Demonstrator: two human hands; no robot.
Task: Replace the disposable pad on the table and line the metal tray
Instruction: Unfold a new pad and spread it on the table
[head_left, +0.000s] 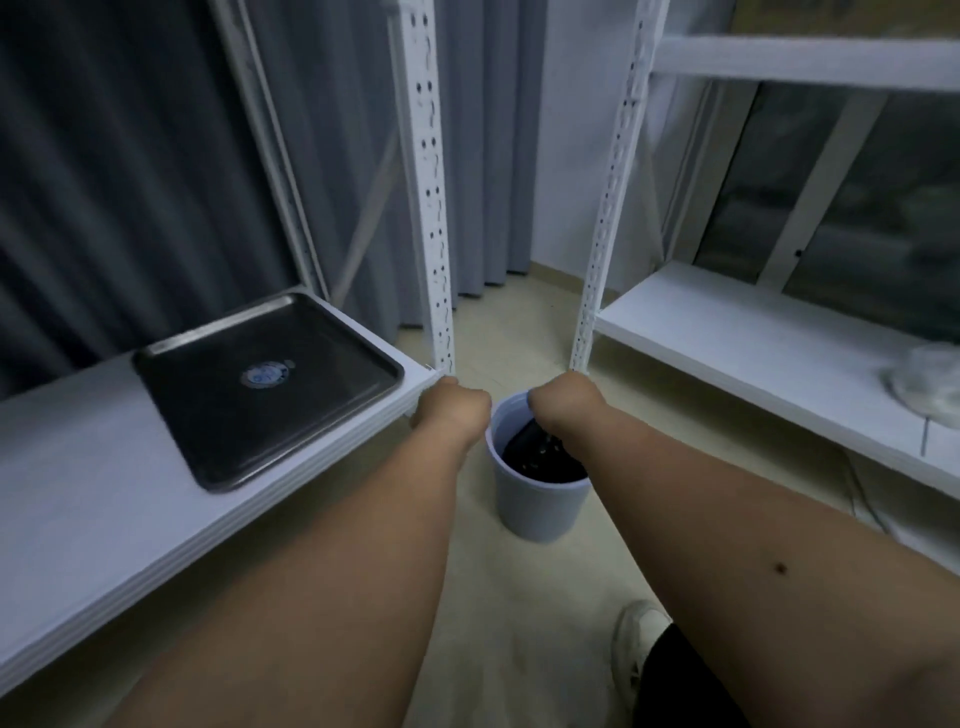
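Item one: my left hand (451, 410), reaching out over the floor just off the right end of the white shelf board (78, 467), knuckles up and wrist bent down; the fingers were folded out of sight beneath it, so I could not tell whether they held anything. Item two: my right hand (563, 402), at three o'clock from the left one and near it, dipped over the far rim of the pale bin (540, 506); its fingers were hidden as well, and I could not tell whether they were curled on anything. Item three: the bin itself, standing on the beige floor (519, 623) between the two white rack uprights, with a dark liner (540, 457) inside. Item four: the metal tray (270, 389), dark and unlined, lying flat on the shelf board at nine o'clock from my left hand, its near right corner close to the board's edge; a round bluish sticker (265, 374) sat at its middle. Item five: a second white shelf (753, 353) at three o'clock, bearing a crumpled whitish bundle (930, 379) at its right end. Item six: grey curtains (104, 182) behind the tray. Item seven: my white shoe (636, 644) at six o'clock.
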